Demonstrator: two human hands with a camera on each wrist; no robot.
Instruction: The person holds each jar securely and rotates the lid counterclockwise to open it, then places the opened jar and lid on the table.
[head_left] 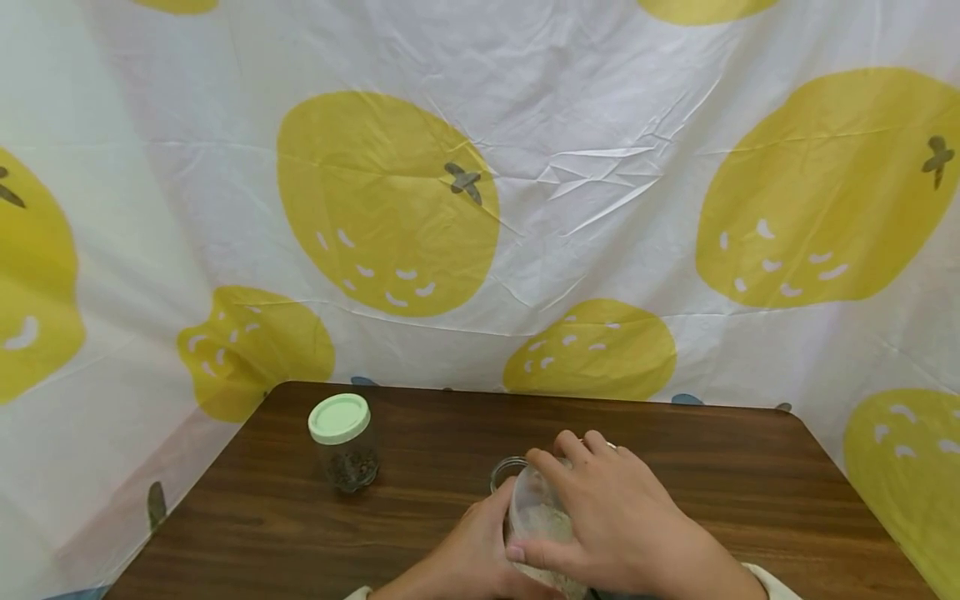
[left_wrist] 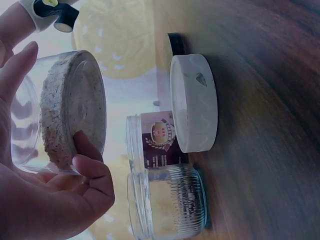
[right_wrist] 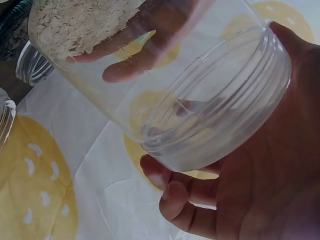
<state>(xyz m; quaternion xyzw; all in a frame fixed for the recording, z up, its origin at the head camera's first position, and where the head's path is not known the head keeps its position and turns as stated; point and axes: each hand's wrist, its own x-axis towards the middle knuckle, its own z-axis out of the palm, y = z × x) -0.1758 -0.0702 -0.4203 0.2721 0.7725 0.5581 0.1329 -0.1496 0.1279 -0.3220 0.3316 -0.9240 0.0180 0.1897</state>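
Both hands are on one clear plastic jar (right_wrist: 115, 95) with pale, oat-like flakes (left_wrist: 57, 110) in its base. The left hand (head_left: 480, 554) grips the jar's body, its fingers curled round the lower part. From the other side, the right hand (head_left: 622, 521) reaches over the jar's mouth end, with thumb and fingers round the translucent lid (right_wrist: 225, 145). In the head view the jar is tilted and partly hidden by both hands. Just beyond it, the rim of an open glass jar (head_left: 508, 468) shows on the table.
A glass jar with a pale green lid (head_left: 340, 419) and dark contents stands on the table's left side. In the left wrist view, a white round lid (left_wrist: 200, 102), a labelled jar (left_wrist: 160, 137) and a ribbed glass jar (left_wrist: 175, 202) sit on the wooden table (head_left: 420, 417). Lemon-print cloth hangs behind.
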